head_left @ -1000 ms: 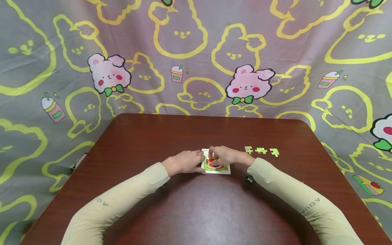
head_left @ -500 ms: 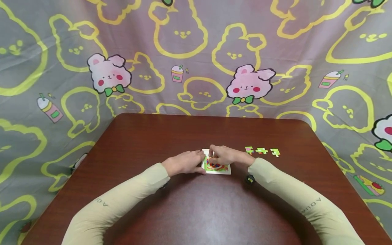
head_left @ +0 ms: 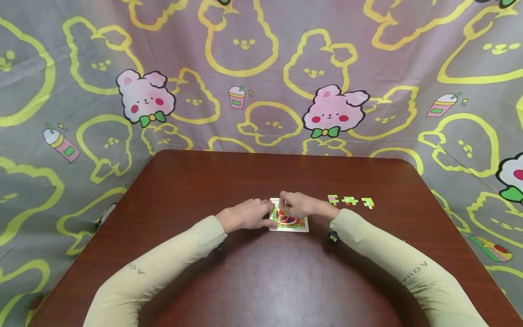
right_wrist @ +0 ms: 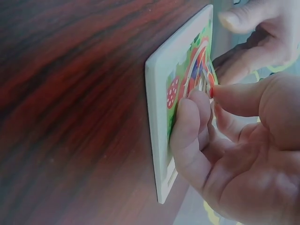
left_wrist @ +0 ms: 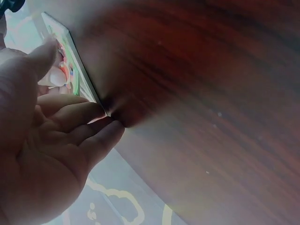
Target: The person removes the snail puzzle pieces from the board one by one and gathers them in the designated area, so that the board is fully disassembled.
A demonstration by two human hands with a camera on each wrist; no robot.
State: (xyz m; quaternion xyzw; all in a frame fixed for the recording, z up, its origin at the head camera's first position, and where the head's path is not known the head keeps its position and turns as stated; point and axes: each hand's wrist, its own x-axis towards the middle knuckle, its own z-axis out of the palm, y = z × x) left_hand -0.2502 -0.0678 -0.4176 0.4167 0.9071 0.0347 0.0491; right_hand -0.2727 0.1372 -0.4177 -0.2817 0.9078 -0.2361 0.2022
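Note:
A small jigsaw board point(head_left: 289, 230) with a white frame lies flat on the table, its picture red, blue and green. My left hand point(head_left: 247, 214) rests along the board's left edge, fingers extended; in the left wrist view, fingertips point(left_wrist: 117, 129) touch the table beside the frame. Over the upper part of the board, my right hand point(head_left: 300, 205) pinches a puzzle piece point(right_wrist: 212, 90) between thumb and fingers. Only a red and green bit of that piece shows, and its outline is hidden by the fingers. The right wrist view shows part of the tray's recess uncovered.
To the right of the board lie three loose green puzzle pieces: one with a pink spot point(head_left: 333, 200), a middle one point(head_left: 349, 200) and a far-right one point(head_left: 367, 202). A patterned cloth point(head_left: 269, 91) hangs behind the brown table point(head_left: 229, 177).
My right hand has shifted slightly up and away over the board, so more of the picture below it shows. The left hand stays at the board's edge.

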